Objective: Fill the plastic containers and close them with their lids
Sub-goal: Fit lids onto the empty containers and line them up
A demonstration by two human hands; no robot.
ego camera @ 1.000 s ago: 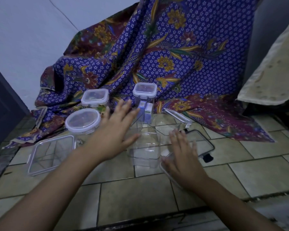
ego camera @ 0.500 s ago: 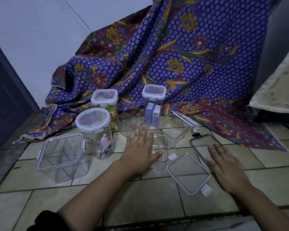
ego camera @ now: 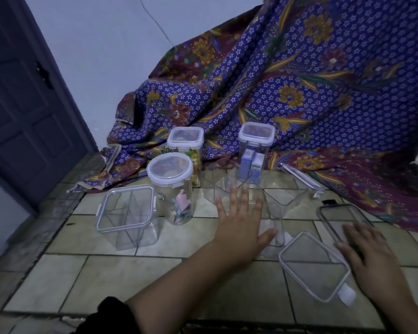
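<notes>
Hands flat and open on the floor tiles, nothing gripped.
Left hand (ego camera: pixel 239 227) splayed against open clear container (ego camera: pixel 274 222); right hand (ego camera: pixel 369 259) just beside loose clear lid (ego camera: pixel 314 266), fingers over black-rimmed lid (ego camera: pixel 340 213).

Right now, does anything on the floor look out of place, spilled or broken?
Nothing looks spilled or broken. Two loose lids lie flat on the tiles by the right hand, and open clear containers stand beyond the left hand, not yet closed.
</notes>
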